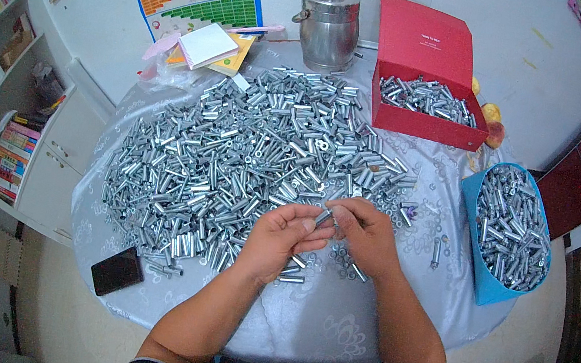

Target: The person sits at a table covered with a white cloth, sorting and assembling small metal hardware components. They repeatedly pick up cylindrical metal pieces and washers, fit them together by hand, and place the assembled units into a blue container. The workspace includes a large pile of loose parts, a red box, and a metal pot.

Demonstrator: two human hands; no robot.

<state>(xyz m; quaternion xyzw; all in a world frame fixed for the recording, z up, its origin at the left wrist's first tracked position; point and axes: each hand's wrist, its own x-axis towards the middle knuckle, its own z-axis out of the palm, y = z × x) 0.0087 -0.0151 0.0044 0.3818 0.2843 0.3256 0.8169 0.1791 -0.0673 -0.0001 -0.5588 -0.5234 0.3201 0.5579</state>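
My left hand (276, 238) pinches a short silvery metal sleeve (323, 218) between thumb and fingers, just past the near edge of a large heap. Against the sleeve's other end, the thumb and fingertips of my right hand (368, 237) are closed; whether they grip a smaller part there is hidden. The heap of loose metal sleeves (235, 151) spreads over the table's middle and left. Around my hands lie a few stray sleeves (291, 279) and small ring-shaped pieces (350, 272).
A blue bin (468, 200) full of metal pieces stands at the right. Behind it sits an open red box (426, 128), partly filled. A steel pot (328, 33) and notebooks (208, 45) are at the back. The black phone (117, 272) lies near the left edge of the cloth-covered table (350, 333).
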